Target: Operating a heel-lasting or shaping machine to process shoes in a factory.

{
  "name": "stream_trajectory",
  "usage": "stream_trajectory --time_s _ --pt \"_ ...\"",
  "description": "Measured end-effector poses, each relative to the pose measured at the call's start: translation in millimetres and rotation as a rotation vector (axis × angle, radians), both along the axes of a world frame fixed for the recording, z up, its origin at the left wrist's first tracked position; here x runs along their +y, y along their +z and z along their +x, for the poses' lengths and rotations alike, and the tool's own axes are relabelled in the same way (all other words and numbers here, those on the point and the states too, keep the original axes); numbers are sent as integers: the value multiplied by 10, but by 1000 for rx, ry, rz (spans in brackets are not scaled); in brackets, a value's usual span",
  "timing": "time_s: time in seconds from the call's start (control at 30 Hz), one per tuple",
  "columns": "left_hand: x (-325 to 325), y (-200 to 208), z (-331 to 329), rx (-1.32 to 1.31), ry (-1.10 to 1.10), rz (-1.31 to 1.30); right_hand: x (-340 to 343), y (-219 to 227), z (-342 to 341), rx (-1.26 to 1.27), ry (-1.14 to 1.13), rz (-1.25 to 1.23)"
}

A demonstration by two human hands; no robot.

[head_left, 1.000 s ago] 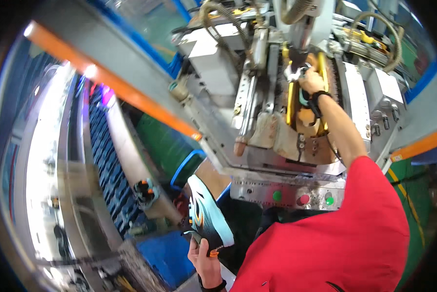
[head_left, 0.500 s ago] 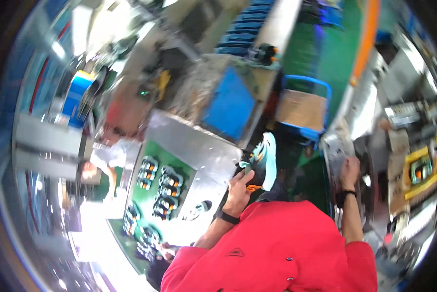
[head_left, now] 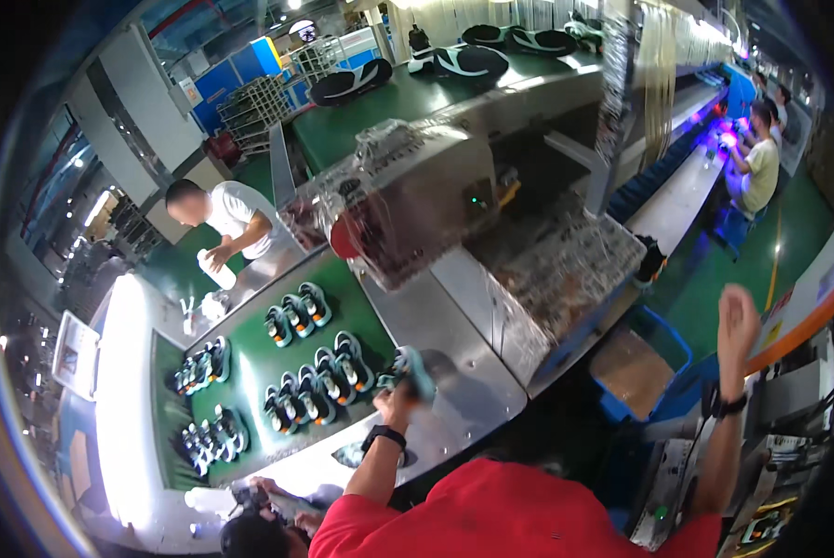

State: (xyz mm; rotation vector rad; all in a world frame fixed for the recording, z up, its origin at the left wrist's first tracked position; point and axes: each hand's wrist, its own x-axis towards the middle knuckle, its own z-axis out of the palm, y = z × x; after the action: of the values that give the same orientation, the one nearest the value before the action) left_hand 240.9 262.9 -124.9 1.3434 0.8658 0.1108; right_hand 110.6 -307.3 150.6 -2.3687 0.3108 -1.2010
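Note:
My left hand (head_left: 396, 406) is closed round a sneaker (head_left: 417, 374) with a pale mint sole and dark upper, held over the metal edge of the green work surface. Part of the shoe is blurred. Beside it, on the green belt (head_left: 250, 381), several grey-black sneakers (head_left: 291, 402) with orange touches stand in rows. Another pale shoe (head_left: 350, 455) lies on the near metal edge, partly behind my left forearm. Raised on the far right, my right hand (head_left: 739, 325) has its fingers pointing up and nothing visible in it.
A foil-wrapped machine (head_left: 408, 209) stands beyond the belt. To its right are a foil-covered box (head_left: 566, 279) and a blue trolley (head_left: 645, 367). A co-worker in white (head_left: 240, 219) holds a white object across the belt; another person (head_left: 254, 535) is close at lower left.
The view has swung up and to the left. My left hand has carried the sneaker over the metal edge by the belt. My right hand has risen off the machine on the right.

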Motion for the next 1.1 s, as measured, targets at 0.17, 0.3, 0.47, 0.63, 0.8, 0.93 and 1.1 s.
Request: stream_trajectory --time_s 0.17,0.3,0.47,0.63,0.8,0.93,1.1 --pt "782 -926 775 -218 -41 505 931 1484 2523 13 242 -345" --pt "1025 -1522 1168 104 -196 974 864 1966 4481 326 391 -402" --pt "672 -1081 1646 318 -193 775 -211 2745 6473 411 84 -962" --pt "744 -992 1507 412 -122 696 606 2337 6800 753 296 -454" --pt "854 -1165 1304 188 -134 749 1429 1878 6184 434 236 -629" --pt "1081 -1547 1187 127 -362 794 2126 2049 5091 347 126 -625" --pt "157 246 926 -343 -644 172 1750 2200 3415 -147 322 -657"
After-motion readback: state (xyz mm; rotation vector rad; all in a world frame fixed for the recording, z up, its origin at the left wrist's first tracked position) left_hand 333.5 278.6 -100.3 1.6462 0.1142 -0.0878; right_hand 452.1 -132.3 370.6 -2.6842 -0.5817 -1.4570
